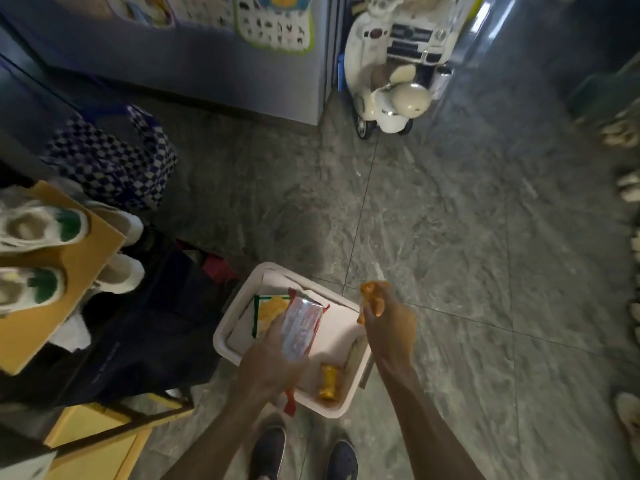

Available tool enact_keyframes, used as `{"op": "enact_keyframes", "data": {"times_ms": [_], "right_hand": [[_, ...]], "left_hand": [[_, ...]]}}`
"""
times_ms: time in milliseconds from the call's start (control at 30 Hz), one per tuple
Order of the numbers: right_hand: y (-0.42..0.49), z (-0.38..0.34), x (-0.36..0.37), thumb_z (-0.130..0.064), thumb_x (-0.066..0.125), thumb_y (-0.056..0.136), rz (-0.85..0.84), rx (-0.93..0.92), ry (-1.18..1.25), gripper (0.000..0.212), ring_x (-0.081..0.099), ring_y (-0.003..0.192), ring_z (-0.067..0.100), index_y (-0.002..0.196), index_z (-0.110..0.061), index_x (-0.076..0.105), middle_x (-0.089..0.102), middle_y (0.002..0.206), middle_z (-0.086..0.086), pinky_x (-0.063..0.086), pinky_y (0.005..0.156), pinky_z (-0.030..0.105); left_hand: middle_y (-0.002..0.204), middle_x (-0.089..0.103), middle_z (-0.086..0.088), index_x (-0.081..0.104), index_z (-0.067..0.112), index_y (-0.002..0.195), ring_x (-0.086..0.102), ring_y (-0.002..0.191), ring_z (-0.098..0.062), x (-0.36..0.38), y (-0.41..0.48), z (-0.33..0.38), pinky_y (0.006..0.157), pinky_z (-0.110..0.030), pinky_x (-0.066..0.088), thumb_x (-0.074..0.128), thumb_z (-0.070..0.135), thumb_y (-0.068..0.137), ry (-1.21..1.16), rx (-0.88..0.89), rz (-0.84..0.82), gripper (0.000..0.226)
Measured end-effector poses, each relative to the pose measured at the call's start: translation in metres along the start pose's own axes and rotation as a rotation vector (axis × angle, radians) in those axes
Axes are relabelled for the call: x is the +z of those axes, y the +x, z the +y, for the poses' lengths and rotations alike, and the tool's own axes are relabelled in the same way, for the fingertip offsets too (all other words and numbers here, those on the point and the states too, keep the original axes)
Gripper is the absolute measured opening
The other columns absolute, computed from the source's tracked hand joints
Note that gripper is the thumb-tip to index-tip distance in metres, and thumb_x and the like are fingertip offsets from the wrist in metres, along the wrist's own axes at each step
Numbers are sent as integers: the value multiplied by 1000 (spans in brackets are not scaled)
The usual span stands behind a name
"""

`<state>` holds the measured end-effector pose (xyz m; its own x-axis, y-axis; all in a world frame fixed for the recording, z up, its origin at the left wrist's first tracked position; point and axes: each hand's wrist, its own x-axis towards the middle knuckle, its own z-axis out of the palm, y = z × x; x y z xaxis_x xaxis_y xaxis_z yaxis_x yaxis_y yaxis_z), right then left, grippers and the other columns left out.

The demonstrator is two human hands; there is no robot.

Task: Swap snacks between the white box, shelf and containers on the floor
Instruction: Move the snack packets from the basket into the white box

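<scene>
Two packets aloft at the white box (241,299) — red-and-clear biscuit pack (301,327) gripped in the left hand (273,362) above its middle, orange snack pouch (369,292) pinched by the right hand (389,327) over its right rim — liable, if loosely held, to slip onto the floor (450,271) outside it.

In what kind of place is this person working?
Probably a home entrance hall: a child's ride-on scooter stands by a cabinet, sneakers lie on a cardboard box at the left, and more shoes line the tiled floor's right edge.
</scene>
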<state>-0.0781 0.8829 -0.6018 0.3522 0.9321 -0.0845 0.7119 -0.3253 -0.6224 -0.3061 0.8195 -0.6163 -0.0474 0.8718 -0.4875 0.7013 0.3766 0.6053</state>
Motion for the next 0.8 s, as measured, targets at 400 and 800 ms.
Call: {"op": "enact_keyframes", "data": {"times_ms": [400,800], "right_hand": [[-50,-157,-176,-28,78,93,185,-210,222,28,66,60,12,121,-28,76,71,74,-6,40,51,15],[-69,-271,-196,-39,77,93,28,-606,501,18,68,66,14,91,-21,76,69,70,-3,56,62,31]], "left_hand": [[144,63,9,33,34,163,64,128,-13,-195,-134,111,107,-31,52,84,59,79,-120,218,369,102],[138,62,11,31,31,165,64,112,-9,-282,-259,95,90,-25,55,84,51,84,-131,127,733,98]]}}
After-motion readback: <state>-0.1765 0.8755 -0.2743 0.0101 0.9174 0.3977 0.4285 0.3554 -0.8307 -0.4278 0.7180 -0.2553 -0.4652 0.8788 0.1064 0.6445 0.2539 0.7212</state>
